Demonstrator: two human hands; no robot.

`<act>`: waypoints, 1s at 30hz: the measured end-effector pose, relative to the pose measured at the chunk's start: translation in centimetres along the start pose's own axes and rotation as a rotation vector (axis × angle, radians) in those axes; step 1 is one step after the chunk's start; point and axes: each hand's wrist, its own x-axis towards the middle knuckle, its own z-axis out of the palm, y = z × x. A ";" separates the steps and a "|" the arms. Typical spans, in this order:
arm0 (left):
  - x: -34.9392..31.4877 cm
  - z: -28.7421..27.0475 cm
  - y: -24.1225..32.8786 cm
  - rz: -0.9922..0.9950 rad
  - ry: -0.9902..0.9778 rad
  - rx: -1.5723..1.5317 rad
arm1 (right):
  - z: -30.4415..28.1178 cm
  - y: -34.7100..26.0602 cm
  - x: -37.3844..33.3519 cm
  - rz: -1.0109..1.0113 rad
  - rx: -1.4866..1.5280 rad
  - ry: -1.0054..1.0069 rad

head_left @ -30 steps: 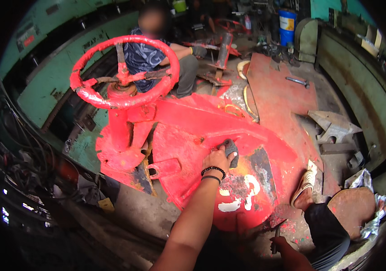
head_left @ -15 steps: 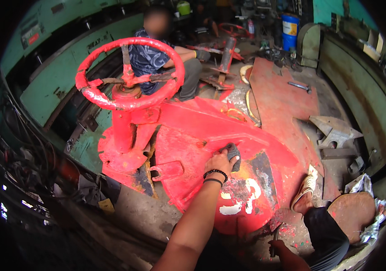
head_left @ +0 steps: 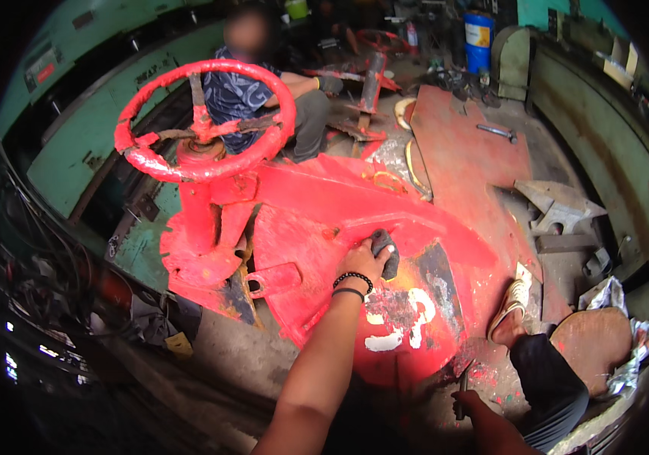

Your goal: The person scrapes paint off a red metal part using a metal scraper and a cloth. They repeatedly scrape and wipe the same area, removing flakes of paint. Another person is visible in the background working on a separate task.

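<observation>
A large red-painted metal piece (head_left: 294,250) fills the middle, its paint worn to yellow and bare metal near white painted marks. My left hand (head_left: 362,262), a beaded bracelet at its wrist, presses a dark grey rag (head_left: 388,256) onto the red surface just above the worn patch. Low on the right, my right hand (head_left: 470,406) grips a dark rod-like tool (head_left: 462,390) held roughly upright beside the red piece's lower edge. What the tool's far end is cannot be made out. A red steering wheel (head_left: 282,144) rises from the piece at the upper left.
Behind the wheel sits a person in a patterned shirt (head_left: 237,98) with a gloved hand. A reddish metal sheet (head_left: 461,152) bearing a hammer (head_left: 497,133) lies to the right, near an anvil (head_left: 556,208). My sandalled foot (head_left: 510,311) rests at the right; a blue drum (head_left: 478,45) stands far back.
The whole view has shifted slightly, moving everything up and left in the picture. My left hand stays with the rag at nearly the same spot, and my right hand keeps its grip on the tool.
</observation>
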 end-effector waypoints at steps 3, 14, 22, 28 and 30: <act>0.1 -0.9 0.1 0.134 -0.025 -0.176 | 0.3 -0.1 -0.1 0.000 -0.047 0.008; -3.8 -8.8 0.7 0.613 -0.566 -1.319 | 0.8 -0.6 -0.9 0.002 -0.164 0.021; -2.5 -3.6 0.2 0.192 -0.234 0.115 | 0.4 0.4 1.3 0.017 -0.155 0.013; -2.4 -3.6 1.0 0.240 -0.208 0.139 | 0.8 0.4 2.2 0.039 -0.301 -0.018; -2.8 -3.7 1.6 0.234 -0.206 0.147 | 1.0 0.3 2.4 0.012 -0.309 -0.028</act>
